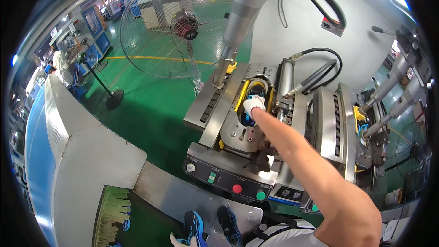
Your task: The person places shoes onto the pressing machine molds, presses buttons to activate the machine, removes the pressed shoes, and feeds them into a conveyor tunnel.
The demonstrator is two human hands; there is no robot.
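Observation:
My right hand (254, 105), in a white glove, reaches out to a dark shoe with blue trim (257, 90) and is closed on it. That shoe sits inside the oval opening of a metal press fixture (238, 138) with yellow side pads. Low in the picture, my left hand (186, 242) grips a black and bright blue sports shoe (194, 225); the lower edge cuts part of this hand off. Beside it a second black and blue shoe (228, 225) lies on a metal ledge (249, 215).
Below the fixture runs a control panel (224, 179) with a red button (237, 189) and a green button (261, 195). A thick press cylinder (242, 13) slants down beside the fixture. A large fan (185, 25) stands behind, and a grey machine housing (98, 155) at left.

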